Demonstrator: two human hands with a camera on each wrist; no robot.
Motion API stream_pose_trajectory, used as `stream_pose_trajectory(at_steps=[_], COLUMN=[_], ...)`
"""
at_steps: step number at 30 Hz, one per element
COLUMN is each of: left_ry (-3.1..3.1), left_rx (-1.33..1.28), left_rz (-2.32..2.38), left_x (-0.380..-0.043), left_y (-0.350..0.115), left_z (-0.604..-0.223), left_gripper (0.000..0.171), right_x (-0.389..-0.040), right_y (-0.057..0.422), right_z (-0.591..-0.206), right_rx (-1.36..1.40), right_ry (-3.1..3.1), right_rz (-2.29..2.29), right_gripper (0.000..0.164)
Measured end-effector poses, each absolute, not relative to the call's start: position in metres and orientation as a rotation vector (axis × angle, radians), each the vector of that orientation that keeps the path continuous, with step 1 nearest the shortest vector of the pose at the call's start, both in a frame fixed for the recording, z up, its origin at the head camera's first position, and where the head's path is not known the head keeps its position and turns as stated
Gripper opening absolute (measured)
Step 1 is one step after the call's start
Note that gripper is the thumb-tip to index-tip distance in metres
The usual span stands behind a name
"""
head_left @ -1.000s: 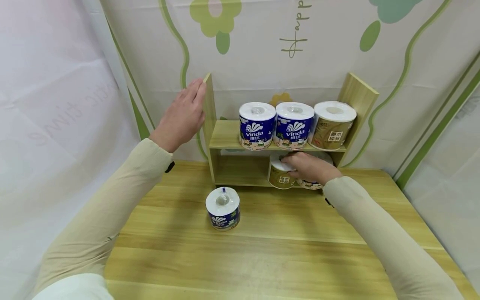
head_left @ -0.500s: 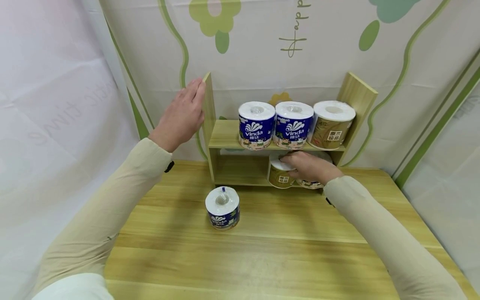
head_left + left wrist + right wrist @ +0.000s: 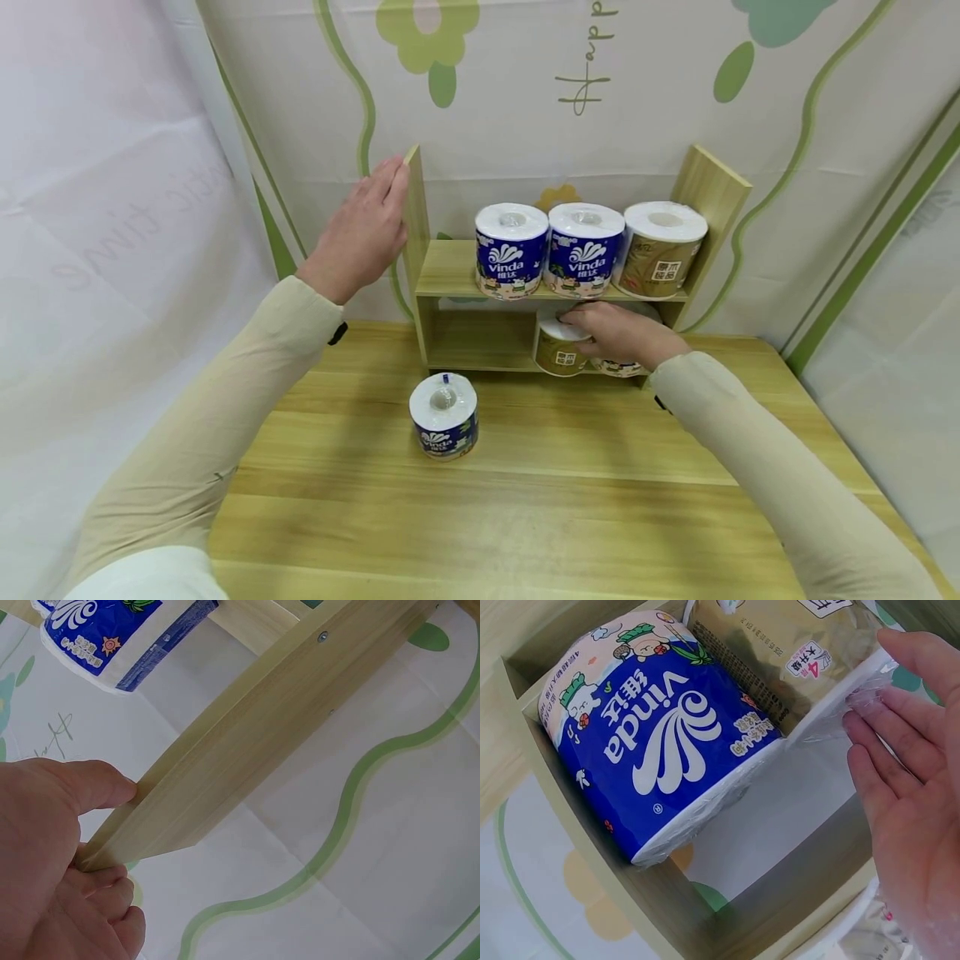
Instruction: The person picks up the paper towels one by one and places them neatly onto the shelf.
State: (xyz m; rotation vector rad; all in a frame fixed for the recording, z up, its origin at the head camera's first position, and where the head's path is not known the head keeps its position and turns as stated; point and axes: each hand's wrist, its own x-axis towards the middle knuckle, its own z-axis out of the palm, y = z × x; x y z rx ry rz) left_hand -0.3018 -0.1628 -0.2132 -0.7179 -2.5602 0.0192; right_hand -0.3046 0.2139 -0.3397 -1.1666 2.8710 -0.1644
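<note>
My left hand (image 3: 362, 229) grips the top end of the left side panel of a small wooden shelf (image 3: 417, 212); in the left wrist view the thumb lies on one face, curled fingers on the other. On the lower level, my right hand (image 3: 624, 333) pinches a gold-wrapped toilet roll (image 3: 561, 360) at its top, fingertips by the core hole and thumb at the outer side. A blue Vinda toilet roll (image 3: 660, 735) stands right beside it, mostly hidden behind the hand in the head view. Another blue toilet roll (image 3: 446, 437) stands upright on the table in front.
The upper level carries two blue toilet rolls, the left one (image 3: 511, 258) and the middle one (image 3: 584, 258), plus a gold roll (image 3: 660, 258) by the right side panel (image 3: 712, 196). A printed cloth (image 3: 510, 108) hangs behind the wooden table (image 3: 525, 517).
Both hands and all the rolls keep their places. The whole head view has drifted very slightly.
</note>
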Motion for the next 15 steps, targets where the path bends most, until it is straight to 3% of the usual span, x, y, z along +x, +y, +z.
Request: stream_pose_trajectory(at_steps=[15], left_ry=[-2.565], left_rx=[-0.719], left_rz=[0.029], left_x=[-0.3025], left_y=[-0.1640], left_z=[-0.2132], left_gripper=[0.063], right_x=[-0.2998], right_y=[0.2151], right_z=[-0.3363], right_rx=[-1.230], right_ry=[2.877], right_rz=[-0.186], right_gripper=[0.028])
